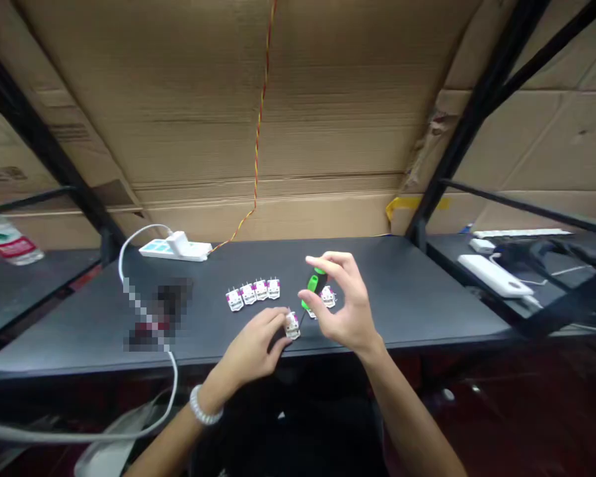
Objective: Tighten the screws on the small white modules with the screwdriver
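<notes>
Near the front edge of the black desk [417, 305], pinching one small white-and-purple unit [292, 327] with the left hand [258, 344], closing thumb and fingers on it and steadying it low over the desk. Holding a green-and-black screwdriver [316, 283] in the right hand [345, 301], clamping the handle between thumb and forefinger, and tilting the thin shaft down towards the held unit. Touching it with the tip or stopping just beside it: not being able to tell.

Judging progress, apparently being midway through a single unit, with the screwdriver in position at its side. Seeing, beyond the left hand, a slanting row of units [248, 293], counting them as finished or as waiting: not telling from this view. Seeing more white behind the right hand, including another unit [329, 297], partly covering it with the fingers, and likewise not telling done from undone.

Counting units: one in the left hand, four in the row, one behind the right hand and perhaps another below the screwdriver handle, making six for certain and possibly seven. Counting also one screwdriver, one power strip [196, 252] with one plug [179, 244], one bracelet [198, 411] above the left hand, one twisted red-and-yellow wire [257, 152] and one bottle [12, 242] at far left.
</notes>
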A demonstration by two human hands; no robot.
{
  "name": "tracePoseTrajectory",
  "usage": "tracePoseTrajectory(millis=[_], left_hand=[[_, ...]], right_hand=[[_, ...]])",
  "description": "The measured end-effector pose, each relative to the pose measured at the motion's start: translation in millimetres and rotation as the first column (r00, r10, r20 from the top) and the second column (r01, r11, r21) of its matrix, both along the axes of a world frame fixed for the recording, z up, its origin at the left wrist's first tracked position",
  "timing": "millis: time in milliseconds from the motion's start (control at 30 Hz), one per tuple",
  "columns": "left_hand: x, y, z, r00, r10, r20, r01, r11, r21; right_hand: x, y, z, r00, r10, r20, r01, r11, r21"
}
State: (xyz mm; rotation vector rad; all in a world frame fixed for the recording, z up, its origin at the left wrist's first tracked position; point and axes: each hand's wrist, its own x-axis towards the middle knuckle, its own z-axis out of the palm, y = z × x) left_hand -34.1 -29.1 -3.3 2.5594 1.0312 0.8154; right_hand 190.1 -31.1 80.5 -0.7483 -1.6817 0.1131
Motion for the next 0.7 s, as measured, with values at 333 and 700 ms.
tracePoseTrajectory(millis=[333,700], left_hand=[[0.6,1.4,-1.9,1.0,0.003,0.012,-0.003,1.0,0.008],[0.4,-0.8,-0.9,1.0,-0.006,0.02,0.006,1.0,-0.006]], right_hand=[[-1.2,-2.4,1.3,1.0,0.014,-0.005,-0.013,1.0,0.021],[4.1,0.6,-0.8,0.999,-0.037,0.001,0.037,0.999,0.029]])
